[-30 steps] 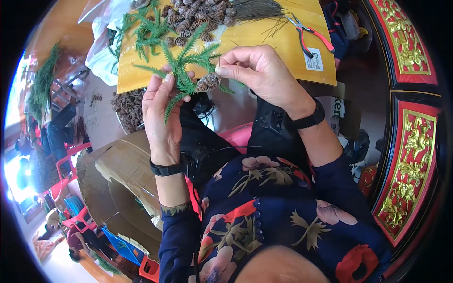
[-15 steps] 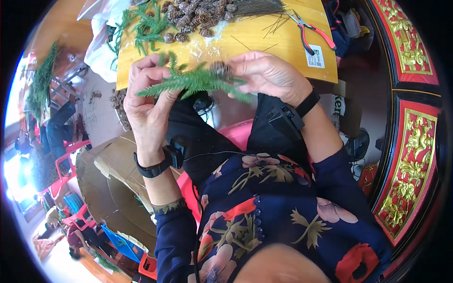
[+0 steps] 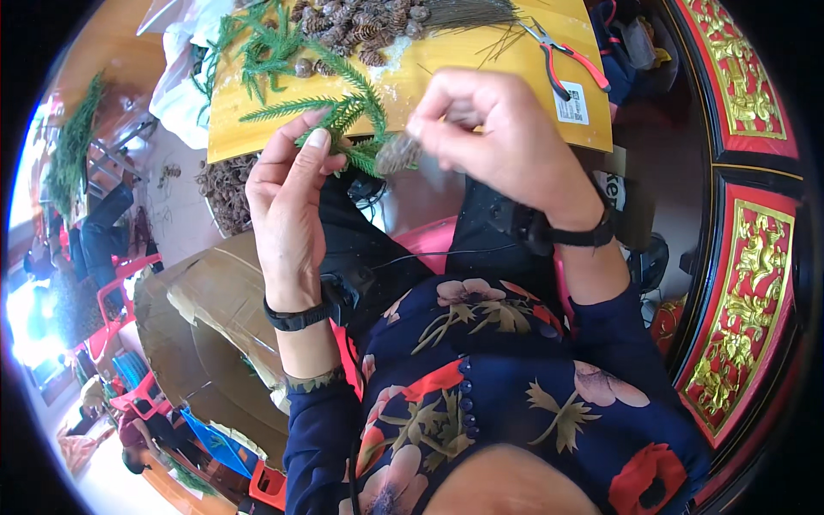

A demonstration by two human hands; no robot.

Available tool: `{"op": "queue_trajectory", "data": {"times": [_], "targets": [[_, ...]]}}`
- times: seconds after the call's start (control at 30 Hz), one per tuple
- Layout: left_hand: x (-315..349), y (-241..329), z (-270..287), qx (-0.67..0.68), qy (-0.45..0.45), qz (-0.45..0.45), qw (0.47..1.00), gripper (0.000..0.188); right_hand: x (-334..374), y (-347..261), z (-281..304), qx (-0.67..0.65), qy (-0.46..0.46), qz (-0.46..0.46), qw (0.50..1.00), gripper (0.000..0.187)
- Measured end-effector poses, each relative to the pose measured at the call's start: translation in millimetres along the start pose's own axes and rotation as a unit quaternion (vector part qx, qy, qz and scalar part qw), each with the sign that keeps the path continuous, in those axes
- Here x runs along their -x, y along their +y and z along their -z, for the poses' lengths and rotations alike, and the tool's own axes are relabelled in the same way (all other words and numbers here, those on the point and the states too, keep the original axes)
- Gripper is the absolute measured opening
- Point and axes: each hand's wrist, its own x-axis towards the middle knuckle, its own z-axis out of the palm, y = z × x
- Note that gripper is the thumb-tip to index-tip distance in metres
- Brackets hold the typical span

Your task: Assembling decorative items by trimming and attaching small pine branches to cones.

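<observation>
Carved gold panels point(image 3: 740, 318) are lining the right side of the room against red, while a torn cardboard box point(image 3: 193, 330) is standing to the person's left. Ahead, a yellow worktop point(image 3: 232, 136) is carrying a heap of brown pine cones point(image 3: 360, 21), with green sprigs point(image 3: 268, 47) lying at its left and thin dark wires point(image 3: 468, 12) spreading at its right. Pliers point(image 3: 548, 43) with red and black handles are resting near the right edge, beside a white label point(image 3: 572, 105).

Before the near edge, above the person's lap, the left hand point(image 3: 292, 189) is holding a green branch point(image 3: 345, 116); its grip is pinching the stem side between thumb and fingers, with the needled shoots fanning up and to the right. One pine cone point(image 3: 397, 156) is hanging at the branch's lower right, overlapping its needles. The right hand point(image 3: 493, 129) is hovering just beside that cone, its thumb and forefinger coming together; blur is hiding whether this grip is grasping anything. Black bands point(image 3: 296, 318) are circling both wrists.
</observation>
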Motion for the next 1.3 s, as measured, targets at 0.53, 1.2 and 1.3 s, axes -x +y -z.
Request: {"op": "queue_trajectory", "data": {"times": [0.53, 1.2, 1.3], "targets": [[12.9, -15.7, -13.4, 0.011, -0.012, -0.027, 1.000, 0.026, 8.4, -9.1, -27.3, 0.007, 0.007, -0.009, 1.000, 0.004], [13.1, -14.5, -12.1, 0.060, 0.007, -0.008, 0.998, 0.031, 10.6, 13.6, -60.6, -0.213, 0.151, 0.030, 0.965, 0.014], [11.7, -15.6, -12.6, 0.093, 0.013, -0.013, 0.995, 0.032, 16.3, 4.8, -55.6, -0.329, 0.110, -0.080, 0.935, 0.014]]}}
